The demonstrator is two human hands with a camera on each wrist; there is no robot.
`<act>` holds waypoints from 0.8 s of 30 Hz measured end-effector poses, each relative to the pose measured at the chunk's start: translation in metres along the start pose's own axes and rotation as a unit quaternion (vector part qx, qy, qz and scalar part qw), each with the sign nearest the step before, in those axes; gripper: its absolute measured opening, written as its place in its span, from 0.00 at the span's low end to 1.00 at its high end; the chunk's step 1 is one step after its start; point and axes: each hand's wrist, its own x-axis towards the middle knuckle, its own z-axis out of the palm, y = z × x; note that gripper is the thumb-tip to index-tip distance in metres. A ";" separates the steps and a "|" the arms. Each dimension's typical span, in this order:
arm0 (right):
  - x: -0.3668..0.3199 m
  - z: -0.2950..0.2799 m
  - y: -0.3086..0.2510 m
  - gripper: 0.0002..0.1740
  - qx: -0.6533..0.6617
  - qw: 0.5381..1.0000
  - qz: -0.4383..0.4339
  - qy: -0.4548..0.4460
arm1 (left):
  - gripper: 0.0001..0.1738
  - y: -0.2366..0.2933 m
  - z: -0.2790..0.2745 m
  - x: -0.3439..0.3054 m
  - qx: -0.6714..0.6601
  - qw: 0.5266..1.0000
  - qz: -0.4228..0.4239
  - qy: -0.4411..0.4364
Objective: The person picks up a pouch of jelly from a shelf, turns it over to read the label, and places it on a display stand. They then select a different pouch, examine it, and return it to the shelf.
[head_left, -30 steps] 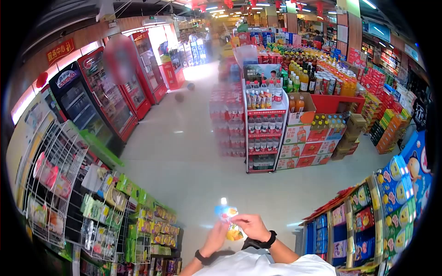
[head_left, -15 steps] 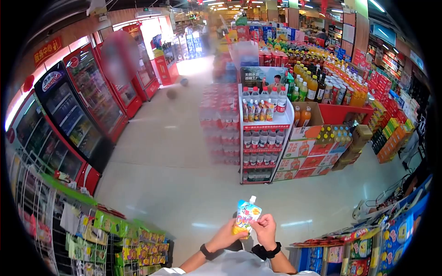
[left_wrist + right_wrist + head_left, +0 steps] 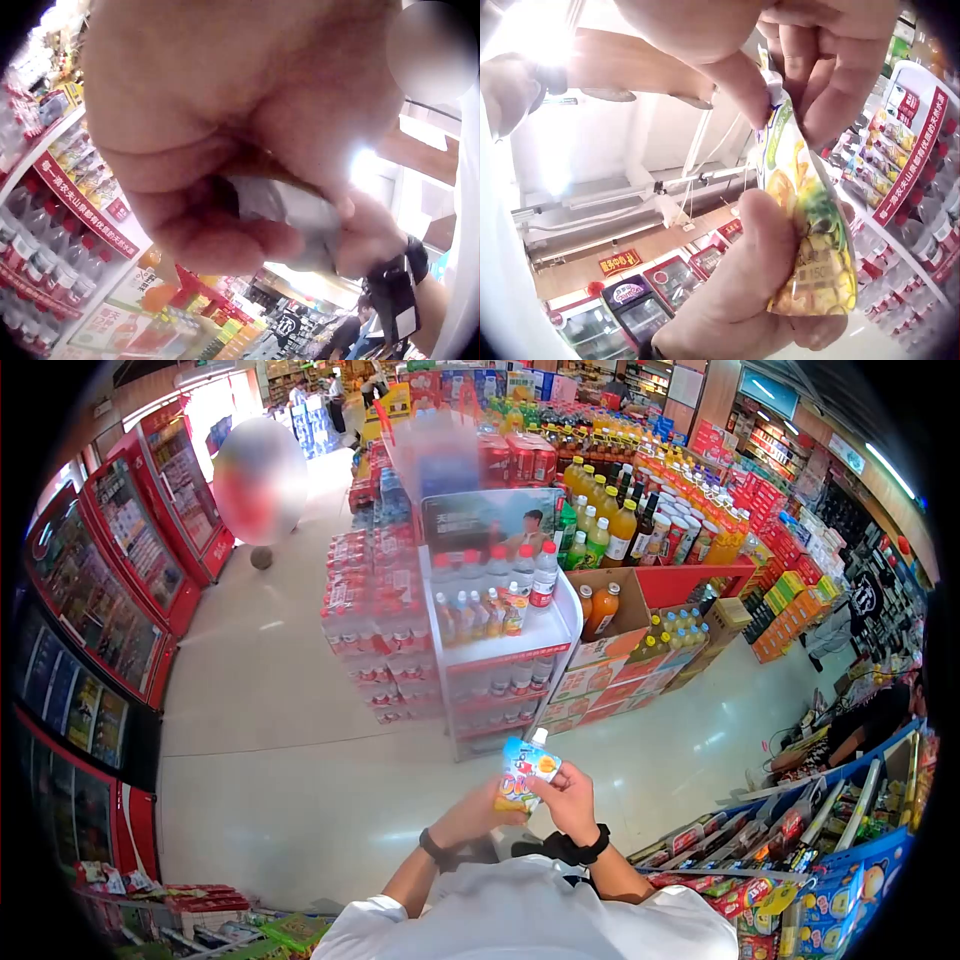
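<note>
A blue, white and yellow drink pouch with a white spout cap is held upright in front of the body. My left hand grips its lower left part; in the right wrist view the left thumb lies across the fruit-printed face of the pouch. My right hand pinches the pouch's right edge between thumb and fingers, also seen in the right wrist view. In the left wrist view the left hand's fingers curl round the pouch's silvery underside.
Ahead stands a white rack with bottles and several small pouches on top. Cartons of drinks adjoin it at the right. Red fridges line the left. Low snack shelves are near at the right. A person is at the far right.
The view has turned and the rack appears nearer and further left. The pouch went from blurred to clear, and both hands now hold it, the right one at its right edge.
</note>
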 end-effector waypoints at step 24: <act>0.313 -0.096 -0.015 0.10 -0.303 0.945 -0.117 0.029 | 0.52 0.001 -0.050 0.302 0.128 0.986 0.072 0.076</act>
